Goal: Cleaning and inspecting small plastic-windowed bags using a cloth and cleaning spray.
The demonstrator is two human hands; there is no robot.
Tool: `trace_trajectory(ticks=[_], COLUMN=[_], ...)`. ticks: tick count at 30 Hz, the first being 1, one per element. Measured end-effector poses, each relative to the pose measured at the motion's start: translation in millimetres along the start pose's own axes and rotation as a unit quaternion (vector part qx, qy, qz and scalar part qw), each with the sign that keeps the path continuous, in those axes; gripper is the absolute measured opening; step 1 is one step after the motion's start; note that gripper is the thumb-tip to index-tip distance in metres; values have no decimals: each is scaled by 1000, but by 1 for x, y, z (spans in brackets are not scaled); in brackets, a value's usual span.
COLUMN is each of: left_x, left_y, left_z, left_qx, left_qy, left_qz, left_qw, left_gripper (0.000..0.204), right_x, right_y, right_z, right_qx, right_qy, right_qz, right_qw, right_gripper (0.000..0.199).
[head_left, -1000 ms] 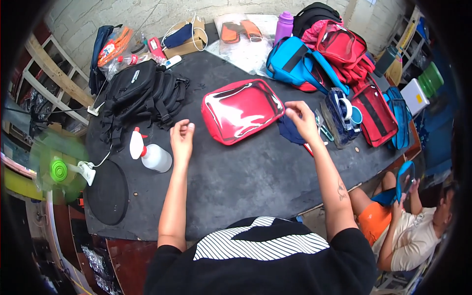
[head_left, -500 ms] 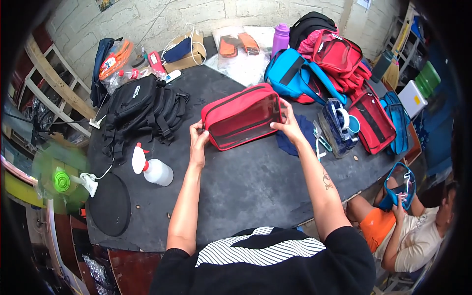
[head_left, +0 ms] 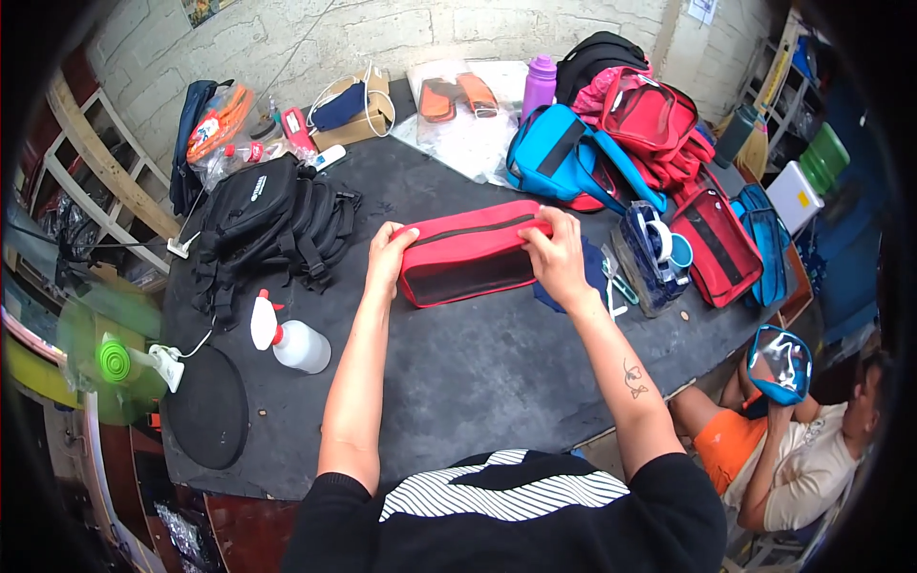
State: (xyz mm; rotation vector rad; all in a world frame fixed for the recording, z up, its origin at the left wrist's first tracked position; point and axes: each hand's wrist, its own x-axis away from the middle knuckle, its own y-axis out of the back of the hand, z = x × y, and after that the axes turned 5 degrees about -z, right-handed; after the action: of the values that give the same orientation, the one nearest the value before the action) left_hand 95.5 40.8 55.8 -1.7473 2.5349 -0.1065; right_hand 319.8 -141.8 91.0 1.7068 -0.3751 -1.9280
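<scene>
A red zippered pouch [head_left: 468,244] with a clear window on its front is held between both my hands over the middle of the dark table. Its long black zipper runs along the top side, which faces up. My left hand [head_left: 390,256] grips the pouch's left end, thumb resting on the upper edge. At the right end, my right hand [head_left: 558,256] pinches the corner near the zipper. A dark blue cloth [head_left: 590,277] lies partly hidden behind my right hand. Close by are a pale pair of scissors or similar tool [head_left: 614,291] and a clear case with tape rolls [head_left: 654,258].
Black backpacks [head_left: 272,224] and a white spray bottle [head_left: 298,342] sit at the left, near a spinning green fan [head_left: 113,358]. Blue bags [head_left: 564,158], red bags [head_left: 654,119] and a purple bottle [head_left: 539,86] crowd the back right. A seated person [head_left: 793,449] handles a blue pouch [head_left: 779,363].
The pouch has tipped so its zippered top now faces up, and it sits slightly lower. My right hand has shifted onto its upper right corner. The seated person has raised and turned the blue pouch.
</scene>
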Motion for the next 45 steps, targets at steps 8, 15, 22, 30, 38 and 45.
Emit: trace_trajectory(ticks=[8, 15, 22, 30, 38, 45], left_x=[-5, -35, -20, -60, -38, -61], left_y=[-73, -164, -183, -163, -169, -93], left_z=[-77, -55, -48, -33, -53, -88], left_qx=[-363, -479, -510, -425, -493, -299], left_qy=[-343, -208, -211, -126, -220, -314], left_qz=[100, 273, 249, 381, 307, 214], left_qw=[861, 808, 796, 812, 783, 876], left_gripper=[22, 48, 48, 51, 56, 36], right_x=[11, 15, 28, 19, 38, 25], right_y=[11, -10, -8, -4, -13, 10], right_z=[1, 11, 3, 8, 3, 6], right_qx=[-2, -42, -23, -107, -121, -118], right_qy=[16, -76, -152, -149, -179, -183], right_qz=[-31, -80, -119, -133, -130, -63], right_qw=[999, 993, 981, 974, 968, 974], right_gripper=[25, 28, 21, 29, 30, 50])
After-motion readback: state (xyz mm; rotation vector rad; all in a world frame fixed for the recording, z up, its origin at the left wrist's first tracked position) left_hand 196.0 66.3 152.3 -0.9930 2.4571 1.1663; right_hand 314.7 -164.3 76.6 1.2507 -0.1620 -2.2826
